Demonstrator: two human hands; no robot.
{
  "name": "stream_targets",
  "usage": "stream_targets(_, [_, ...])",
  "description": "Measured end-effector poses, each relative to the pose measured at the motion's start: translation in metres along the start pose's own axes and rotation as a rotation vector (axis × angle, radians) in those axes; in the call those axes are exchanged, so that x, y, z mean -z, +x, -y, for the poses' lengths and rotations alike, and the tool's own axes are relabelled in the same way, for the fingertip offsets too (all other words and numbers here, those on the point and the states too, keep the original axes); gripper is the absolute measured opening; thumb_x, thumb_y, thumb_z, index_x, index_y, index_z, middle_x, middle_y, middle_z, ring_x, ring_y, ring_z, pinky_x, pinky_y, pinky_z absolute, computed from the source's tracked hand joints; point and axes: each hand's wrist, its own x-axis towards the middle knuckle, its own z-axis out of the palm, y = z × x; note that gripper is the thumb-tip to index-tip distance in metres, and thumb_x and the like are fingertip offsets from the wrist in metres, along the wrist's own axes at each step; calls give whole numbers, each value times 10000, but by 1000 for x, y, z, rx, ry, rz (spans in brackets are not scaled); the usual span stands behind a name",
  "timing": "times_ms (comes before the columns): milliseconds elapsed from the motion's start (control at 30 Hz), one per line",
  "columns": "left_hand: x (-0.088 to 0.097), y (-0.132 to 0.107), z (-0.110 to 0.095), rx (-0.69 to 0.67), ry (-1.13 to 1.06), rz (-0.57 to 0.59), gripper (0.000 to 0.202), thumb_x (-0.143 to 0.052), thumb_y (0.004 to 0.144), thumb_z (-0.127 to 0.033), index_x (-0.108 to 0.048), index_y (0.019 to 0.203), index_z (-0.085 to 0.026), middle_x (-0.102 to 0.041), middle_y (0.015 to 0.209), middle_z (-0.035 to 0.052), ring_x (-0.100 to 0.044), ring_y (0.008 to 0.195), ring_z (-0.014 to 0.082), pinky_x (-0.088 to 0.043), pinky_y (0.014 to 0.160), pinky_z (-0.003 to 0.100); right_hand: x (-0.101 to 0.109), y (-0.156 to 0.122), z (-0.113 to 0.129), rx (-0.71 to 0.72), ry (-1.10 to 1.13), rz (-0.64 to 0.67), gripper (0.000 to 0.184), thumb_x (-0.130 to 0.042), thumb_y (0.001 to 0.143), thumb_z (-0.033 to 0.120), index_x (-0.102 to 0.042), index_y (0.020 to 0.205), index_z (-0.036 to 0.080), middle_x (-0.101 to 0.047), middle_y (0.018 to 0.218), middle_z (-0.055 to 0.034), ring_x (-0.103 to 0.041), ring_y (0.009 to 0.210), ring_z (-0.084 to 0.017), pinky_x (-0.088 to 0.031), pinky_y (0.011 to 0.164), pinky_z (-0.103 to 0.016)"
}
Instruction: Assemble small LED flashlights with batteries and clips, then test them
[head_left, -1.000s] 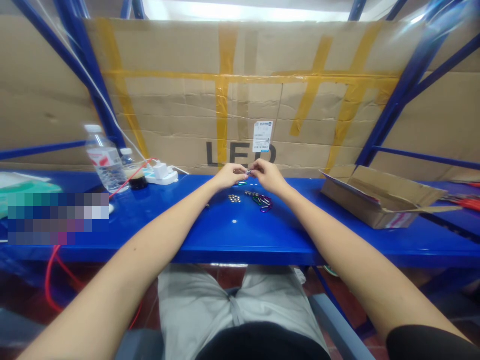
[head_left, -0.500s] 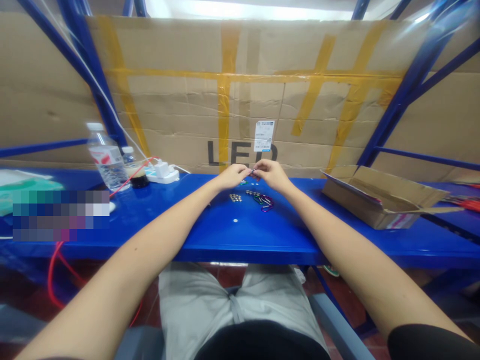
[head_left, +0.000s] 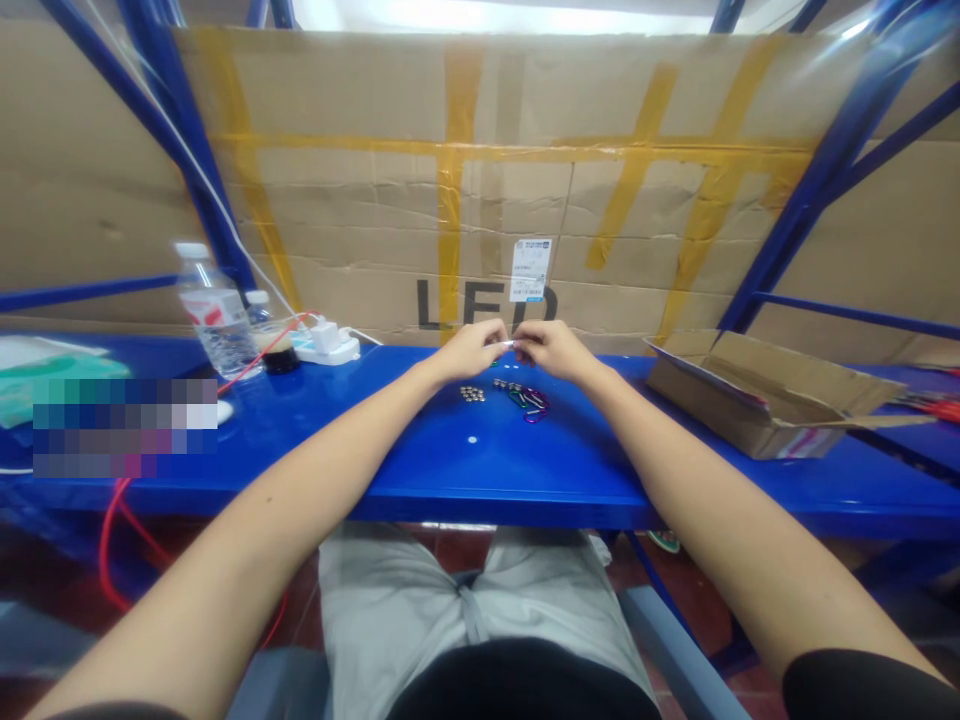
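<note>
Over the far part of the blue table, my left hand [head_left: 472,350] and my right hand [head_left: 553,349] meet with their fingertips nearly touching. My left hand is closed in a pinch on a small whitish piece [head_left: 507,344], its kind too small to make out. The fingers of my right hand are pinched at its other end; what they grip is hidden. Below the hands lie several coloured carabiners [head_left: 529,404], purple and green among them. Left of these sits a cluster of small shiny metal parts [head_left: 472,394]. Closer to me is a white dot-like piece [head_left: 472,440].
An open cardboard box [head_left: 750,400] stands on the right of the blue table [head_left: 450,475]. At the left are a water bottle [head_left: 217,325], a bottle of dark liquid [head_left: 279,352], a power strip [head_left: 330,345] and a red cable [head_left: 112,540]. Large cardboard [head_left: 360,220] closes off the back.
The whitish piece now shows between my fingertips, where a darker small thing was before. My left fingers have curled and shifted slightly right. The parts on the table lie as before.
</note>
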Motion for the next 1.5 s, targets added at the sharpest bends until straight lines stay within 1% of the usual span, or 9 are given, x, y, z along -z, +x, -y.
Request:
stream_targets(167, [1,-2,-4,-134,108,-11,80,-577,879,-208,-571,811,-168,-632,789,11,-557,750,148,-401,693,277,2,-2,2,-64,119,94,240,-625,826,293,-546,625,190,-624,576,-13,-586,525,-150,-459,533,-287])
stream_targets(433, [-1,-2,-6,-83,120,-59,100,-507,889,-195,-567,815,-166,-629,778,22,-557,734,155,-400,672,283,3,-1,0,-119,347,136,373,-748,785,468,-544,645,188,-595,516,-14,-570,463,-150,-460,466,-285])
stream_targets(567, [-2,-2,-5,-97,101,-51,82,-545,880,-204,-574,815,-163,-645,800,30,-571,746,156,-413,688,286,3,-2,-1,-161,412,139,343,-781,748,416,-562,633,178,-581,488,-6,-539,440,-132,-436,438,-262])
stream_targets(767, [-5,-1,-4,-133,33,-66,66,-586,853,-178,-581,789,-161,-653,789,23,-580,745,147,-426,706,281,1,-3,2,-359,638,119,211,-724,667,198,-530,589,173,-496,418,13,-444,378,-108,-331,371,-234])
stream_targets(967, [-9,0,-2,-183,15,-76,69,-607,850,-174,-589,786,-157,-666,792,23,-591,761,147,-429,716,281,4,-4,7,-494,796,176,234,-670,681,154,-462,577,180,-431,431,28,-354,372,-83,-235,378,-223])
stream_targets(1167, [-10,1,1,-171,-24,-88,75,-609,853,-198,-582,798,-154,-670,822,30,-596,785,150,-445,739,284,6,-3,8,-533,787,209,192,-636,717,156,-483,602,170,-438,460,23,-370,382,-85,-265,392,-227])
stream_targets(1267, [-10,1,1,-109,-63,-89,89,-603,865,-241,-581,848,-156,-666,847,38,-597,789,157,-455,728,288,5,-2,8,-469,654,175,183,-630,759,147,-512,621,165,-489,485,5,-453,417,-108,-347,413,-239])
stream_targets(1367, [-9,2,1,-33,-45,-105,64,-564,869,-206,-601,875,-154,-667,841,39,-595,775,158,-457,726,296,4,0,9,-440,509,181,173,-624,818,142,-550,662,156,-550,524,-14,-525,464,-123,-427,457,-246])
stream_targets(1500, [-5,4,2,48,-21,-57,111,-552,861,-166,-654,900,-143,-696,832,47,-625,767,166,-465,727,303,1,0,12,-427,470,211,186,-600,867,142,-559,686,153,-587,563,-22,-552,478,-122,-473,494,-253])
